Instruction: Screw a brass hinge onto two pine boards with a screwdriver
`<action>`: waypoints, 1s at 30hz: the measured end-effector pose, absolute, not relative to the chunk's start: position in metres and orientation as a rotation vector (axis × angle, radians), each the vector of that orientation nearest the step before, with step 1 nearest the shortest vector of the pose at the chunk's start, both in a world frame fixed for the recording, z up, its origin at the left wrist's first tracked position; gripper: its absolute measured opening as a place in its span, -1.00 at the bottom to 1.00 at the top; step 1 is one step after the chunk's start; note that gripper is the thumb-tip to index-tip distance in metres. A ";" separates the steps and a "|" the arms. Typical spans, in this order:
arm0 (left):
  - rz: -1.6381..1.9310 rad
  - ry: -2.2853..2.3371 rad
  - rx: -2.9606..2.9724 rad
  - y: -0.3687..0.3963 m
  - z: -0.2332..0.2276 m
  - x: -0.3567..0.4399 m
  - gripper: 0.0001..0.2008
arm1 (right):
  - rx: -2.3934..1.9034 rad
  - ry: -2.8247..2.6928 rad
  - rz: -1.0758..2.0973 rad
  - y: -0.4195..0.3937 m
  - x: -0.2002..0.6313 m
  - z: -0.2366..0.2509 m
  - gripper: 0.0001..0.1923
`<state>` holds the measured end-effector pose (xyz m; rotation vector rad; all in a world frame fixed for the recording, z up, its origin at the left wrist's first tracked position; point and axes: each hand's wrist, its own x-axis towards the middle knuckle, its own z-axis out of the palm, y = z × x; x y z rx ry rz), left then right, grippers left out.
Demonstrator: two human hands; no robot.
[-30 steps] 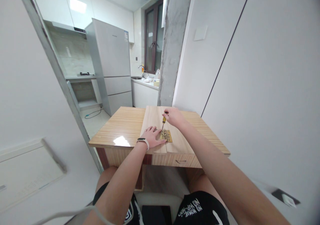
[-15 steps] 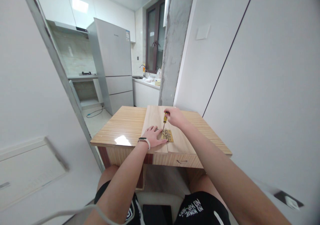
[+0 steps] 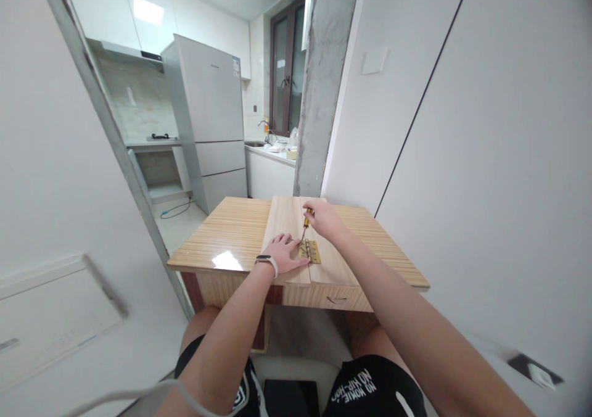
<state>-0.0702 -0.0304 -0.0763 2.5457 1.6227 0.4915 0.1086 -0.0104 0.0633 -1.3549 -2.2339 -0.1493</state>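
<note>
Nearest the camera, the person's knees in black printed shorts point(image 3: 370, 392) sat below two bare forearms that reached forward over the striped light-wood table point(image 3: 231, 235). The left hand point(image 3: 283, 253), with a white band at the wrist, lay palm down with its fingers spread flat on the pale wooden boards point(image 3: 289, 219), holding nothing, its fingertips just beside the small brass butt hinge point(image 3: 309, 251). The hinge lay flat across the seam between the two boards. Just beyond it, the right hand point(image 3: 324, 219) was bent at the wrist, its fingers closed around the yellow-handled screwdriver point(image 3: 304, 224), which stood tilted with its tip down on the hinge. Farther off stood a grey refrigerator point(image 3: 208, 121) and a rough concrete pillar point(image 3: 321, 84).
</note>
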 end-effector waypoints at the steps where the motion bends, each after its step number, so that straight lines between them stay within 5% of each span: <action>1: 0.490 1.624 2.545 -0.030 -0.076 -0.070 -0.12 | -1.345 -2.237 -0.133 -0.010 0.109 0.062 -0.74; 14: 0.506 1.621 2.557 -0.031 -0.076 -0.070 -0.11 | -1.359 -2.246 -0.142 -0.010 0.107 0.066 -0.85; 30: 0.504 1.624 2.558 -0.029 -0.079 -0.070 -0.10 | -1.340 -2.234 -0.066 -0.004 0.111 0.062 -0.75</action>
